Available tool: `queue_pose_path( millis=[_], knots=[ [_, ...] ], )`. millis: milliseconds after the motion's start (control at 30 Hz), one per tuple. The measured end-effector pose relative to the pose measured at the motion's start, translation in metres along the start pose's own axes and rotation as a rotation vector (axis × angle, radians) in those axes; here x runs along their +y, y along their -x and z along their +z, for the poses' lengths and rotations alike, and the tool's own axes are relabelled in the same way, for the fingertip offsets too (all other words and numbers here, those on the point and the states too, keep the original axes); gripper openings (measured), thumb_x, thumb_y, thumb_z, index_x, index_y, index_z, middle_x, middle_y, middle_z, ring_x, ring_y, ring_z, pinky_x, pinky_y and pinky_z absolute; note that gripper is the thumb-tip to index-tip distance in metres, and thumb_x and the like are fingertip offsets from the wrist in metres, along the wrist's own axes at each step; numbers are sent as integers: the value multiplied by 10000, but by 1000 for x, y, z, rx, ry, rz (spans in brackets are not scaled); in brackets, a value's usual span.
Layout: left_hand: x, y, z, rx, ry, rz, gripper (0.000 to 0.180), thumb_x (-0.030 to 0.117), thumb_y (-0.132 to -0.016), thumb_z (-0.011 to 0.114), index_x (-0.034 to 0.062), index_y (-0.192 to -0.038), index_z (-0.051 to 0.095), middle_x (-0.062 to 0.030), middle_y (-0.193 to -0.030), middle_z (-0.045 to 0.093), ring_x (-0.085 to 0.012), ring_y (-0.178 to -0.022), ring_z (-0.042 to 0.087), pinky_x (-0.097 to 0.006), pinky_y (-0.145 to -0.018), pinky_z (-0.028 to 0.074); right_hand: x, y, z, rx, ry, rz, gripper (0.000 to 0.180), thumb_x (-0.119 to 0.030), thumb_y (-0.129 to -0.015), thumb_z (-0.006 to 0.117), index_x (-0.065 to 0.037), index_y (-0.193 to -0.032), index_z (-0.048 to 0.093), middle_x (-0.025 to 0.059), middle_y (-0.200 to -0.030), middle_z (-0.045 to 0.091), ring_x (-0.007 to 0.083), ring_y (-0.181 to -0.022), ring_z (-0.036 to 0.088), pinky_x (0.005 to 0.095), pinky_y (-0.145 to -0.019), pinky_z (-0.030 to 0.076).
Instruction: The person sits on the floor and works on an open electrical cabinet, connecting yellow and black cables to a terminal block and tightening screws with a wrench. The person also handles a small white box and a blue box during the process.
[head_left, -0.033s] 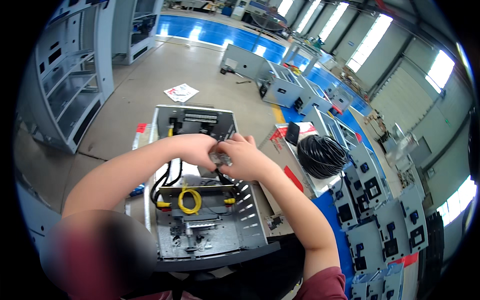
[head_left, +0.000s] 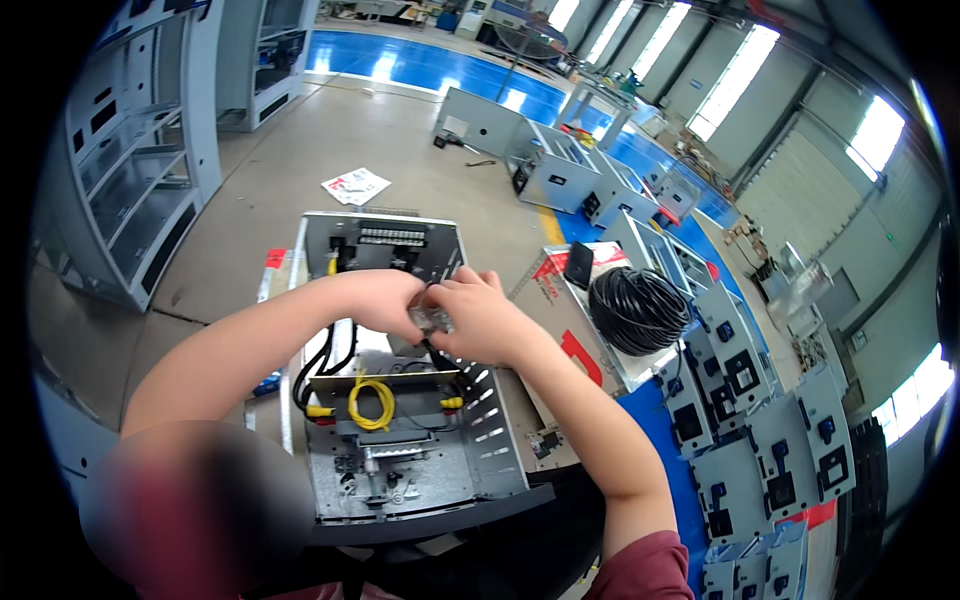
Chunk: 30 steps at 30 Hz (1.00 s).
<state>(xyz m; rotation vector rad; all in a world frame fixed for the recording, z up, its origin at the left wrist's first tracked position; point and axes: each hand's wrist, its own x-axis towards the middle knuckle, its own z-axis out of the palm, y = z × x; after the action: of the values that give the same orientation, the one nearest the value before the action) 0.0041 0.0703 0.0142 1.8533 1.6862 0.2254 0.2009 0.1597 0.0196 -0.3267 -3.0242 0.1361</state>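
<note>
One left hand and one right hand meet in my head view, nearly touching. I count one small clear part between them, and both sets of fingers look pinched on it; the exact contact is partly hidden from me by the knuckles.

Under the two hands I have one open metal case, its slotted side wall below the right hand. Beyond the left hand, inside the case, sits one dark terminal strip. Nearer my wearer than the left hand, I make out one coiled yellow cable and two yellow connectors, one to the coil's left and one to its right. Black cables loop below the left wrist; I cannot count them. Small loose hardware lies on the case floor, too fine for me to number.

Well to the right of the right hand I see one black cable coil and, just beside it, one flat black object. Far left of the left hand stand two tall grey cabinets, one nearer and one farther.
</note>
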Motion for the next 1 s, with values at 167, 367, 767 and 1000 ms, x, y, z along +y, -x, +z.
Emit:
queue_pose_path(
  millis=[167,367,767,1000],
  knots=[
    [1,-8,4,-8,-39,-37,558,369,-753,832,-19,-1126,684,-161,-982,744,-274,-887,713,-381,-771,548,2,-1,4,-51,127,50,430,-305,-806,762,-95,-1180,732,68,-1155,735,282,-1191,592,485,-1076,391],
    [-20,-12,12,79,-21,100,533,282,-726,864,19,-1155,690,-121,-943,718,-258,-844,678,-405,-773,547,1,-11,11,-81,217,33,478,-374,-810,736,-91,-1196,730,127,-1204,705,337,-1283,588,590,-1087,419],
    [-12,1,13,3,-42,-113,460,421,-887,754,-11,-983,627,-117,-908,692,-216,-827,684,-361,-735,540,-22,207,-112,-114,-452,352,192,-17,-875,510,12,-777,673,70,-655,622,147,-589,569,321,-570,459],
    [-8,-7,14,-28,-99,-83,552,508,-904,726,-22,-1045,654,-126,-904,722,-225,-784,724,-361,-724,574,-140,247,-1,-806,-822,-277,501,-222,-943,682,-8,-1382,571,189,-1244,612,352,-1201,606,446,-989,491]
  ],
)
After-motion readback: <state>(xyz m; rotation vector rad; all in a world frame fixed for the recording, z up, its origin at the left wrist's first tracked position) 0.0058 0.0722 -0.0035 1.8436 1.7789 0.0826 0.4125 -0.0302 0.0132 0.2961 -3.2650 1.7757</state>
